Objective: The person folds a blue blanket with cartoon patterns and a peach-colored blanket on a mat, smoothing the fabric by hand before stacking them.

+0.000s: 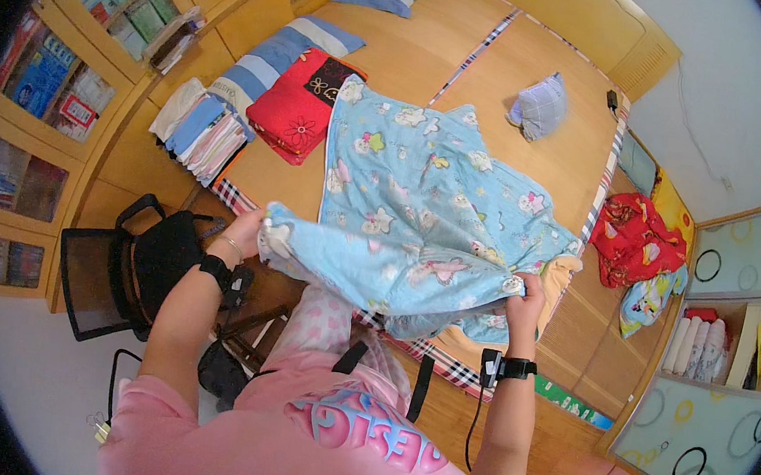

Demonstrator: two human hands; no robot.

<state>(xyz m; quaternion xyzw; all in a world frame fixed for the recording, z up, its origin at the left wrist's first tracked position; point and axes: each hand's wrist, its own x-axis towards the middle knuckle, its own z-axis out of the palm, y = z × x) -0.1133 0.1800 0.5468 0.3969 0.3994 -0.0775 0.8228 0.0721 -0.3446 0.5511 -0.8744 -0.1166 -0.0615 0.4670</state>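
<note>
A light blue cloth [418, 207] printed with cartoon figures and stars spreads over the near part of a bed mat [454, 45]. My left hand [243, 231] grips its near left corner, raised off the bed. On the other side, my right hand [526, 296] pinches the near right part of the edge. Between my hands the near edge sags in folds. Peach-coloured fabric [558, 282] shows beneath the cloth at the right. Left of the cloth lies a folded red blanket [289, 112] with a dark patch.
A stack of folded clothes [205, 135] and a striped blue pillow [288, 50] line the bed's left side. A small grey-blue pillow [541, 106] lies far right. A black chair [151, 263] stands left; red bedding [641, 238] lies beyond the right edge, near a cabinet [685, 432].
</note>
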